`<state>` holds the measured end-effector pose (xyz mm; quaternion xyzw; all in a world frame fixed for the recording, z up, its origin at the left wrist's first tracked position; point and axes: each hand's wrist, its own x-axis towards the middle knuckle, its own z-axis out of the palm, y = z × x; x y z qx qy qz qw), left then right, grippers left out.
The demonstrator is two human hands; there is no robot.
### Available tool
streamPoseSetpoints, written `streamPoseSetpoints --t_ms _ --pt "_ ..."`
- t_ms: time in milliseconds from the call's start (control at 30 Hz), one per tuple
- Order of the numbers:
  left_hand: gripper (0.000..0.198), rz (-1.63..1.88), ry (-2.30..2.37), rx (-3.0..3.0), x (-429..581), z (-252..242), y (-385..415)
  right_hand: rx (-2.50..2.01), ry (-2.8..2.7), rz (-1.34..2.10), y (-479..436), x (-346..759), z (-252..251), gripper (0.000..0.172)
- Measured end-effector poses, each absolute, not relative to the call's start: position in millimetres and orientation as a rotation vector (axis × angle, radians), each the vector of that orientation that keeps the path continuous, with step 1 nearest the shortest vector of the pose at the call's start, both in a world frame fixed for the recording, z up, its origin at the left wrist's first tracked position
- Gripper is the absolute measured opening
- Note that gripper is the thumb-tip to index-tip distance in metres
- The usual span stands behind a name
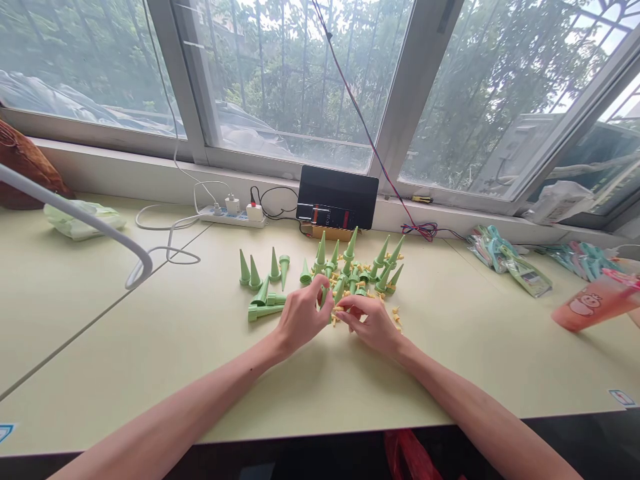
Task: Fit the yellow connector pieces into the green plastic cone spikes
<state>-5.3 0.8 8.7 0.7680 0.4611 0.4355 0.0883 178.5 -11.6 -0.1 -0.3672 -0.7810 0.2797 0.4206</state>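
My left hand [303,313] is closed around a green plastic cone-shaped spike [324,295], mostly hidden by the fingers. Close beside it, my right hand [373,321] pinches a small yellow plastic piece [339,309] at the spike's lower end; whether the two touch I cannot tell. Just beyond both hands is a cluster of green spikes [351,247], many upright, with loose yellow pieces [397,315] among them and to the right. Left of the cluster, several more spikes [244,269] stand on the table, and a few lie on their sides [264,312] near my left wrist.
A dark tablet [337,193] leans near the window behind the spikes. A power strip [233,217] with cables lies left of it. Packaged items [510,260] and a pink drink cup [590,303] are at the right. A white curved bar [90,217] crosses the left foreground above the table [165,353].
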Motion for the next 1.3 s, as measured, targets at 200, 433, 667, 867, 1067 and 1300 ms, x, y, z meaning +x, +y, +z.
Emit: streamPoseSetpoints --t_ms 200,433,667,867,1067,1300 --pt "0.004 1.296 1.341 2.299 -5.2 7.1 1.2 -0.932 -2.007 0.696 -13.8 178.4 2.4 0.024" --pt "0.005 1.342 1.279 2.330 -5.1 2.7 2.6 -0.967 -2.048 0.712 -13.2 180.9 0.1 0.035" --pt "0.008 1.388 1.280 2.324 -3.8 3.5 3.2 -0.967 -2.089 0.719 -13.2 180.2 -0.4 0.034" --pt "0.008 1.413 1.258 2.333 -3.9 3.5 2.6 -0.977 -2.118 0.697 -12.7 181.6 -3.6 0.038" --pt "0.009 1.437 1.224 2.340 -3.8 3.9 2.0 -0.966 -2.137 0.677 -12.0 181.4 -3.0 0.037" --pt "0.009 1.454 1.146 2.369 -4.8 2.9 1.7 -0.936 -2.155 0.666 -11.3 181.8 -2.5 0.043"
